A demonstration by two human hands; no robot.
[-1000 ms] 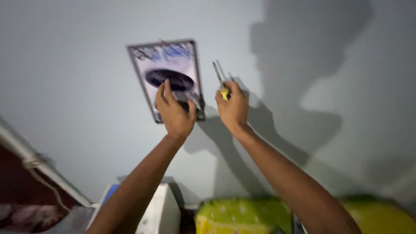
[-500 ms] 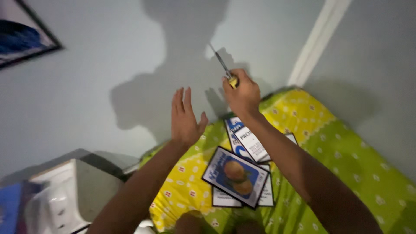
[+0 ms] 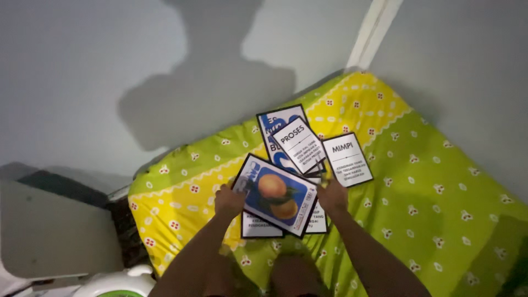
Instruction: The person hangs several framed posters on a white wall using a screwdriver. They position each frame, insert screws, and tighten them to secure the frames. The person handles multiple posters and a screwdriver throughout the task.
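— Hands first: what did each grip have?

— Left hand (image 3: 228, 200) was closed on the left edge of the orange-fruit poster (image 3: 275, 195), fingers pinching its black frame. Right hand (image 3: 332, 196) sat at the poster's right edge; its fingers were curled, but whether they clamped the poster or something thin and yellowish, I could not tell.

— And the poster itself?

— It lay between the two hands, touching both, its long axis running from upper left down to lower right, tilted. Neither hand was nearer; each met an opposite short edge.

— Around it?

— Under the poster, more framed prints: the text card (image 3: 298, 145) just above it, the white card (image 3: 347, 160) up and to its right. All rested on the green-and-yellow bed (image 3: 440, 181), by the grey wall (image 3: 82, 66).
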